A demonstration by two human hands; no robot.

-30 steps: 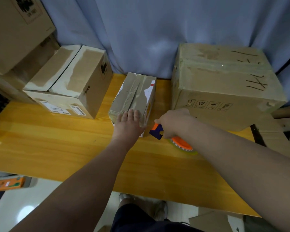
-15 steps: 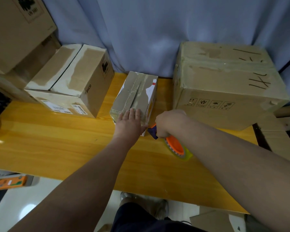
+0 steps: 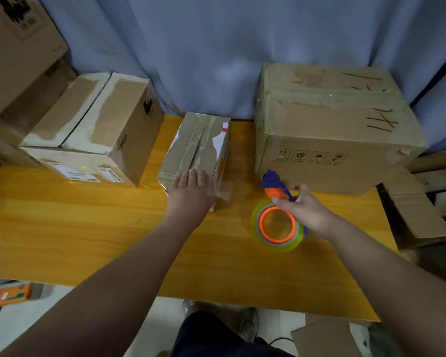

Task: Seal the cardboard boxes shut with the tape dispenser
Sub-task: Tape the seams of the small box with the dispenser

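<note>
Pinching the handle of the light-looking tape dispenser (image 3: 277, 240) with our right hand (image 3: 304, 210), we rest our left hand (image 3: 191, 193) flat on the small box (image 3: 196, 148).

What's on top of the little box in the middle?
The left hand rests flat on the near end of the small box. Tape runs along its top seam. The hand hides the cardboard beneath it, and the shut flaps hide the inside.
</note>
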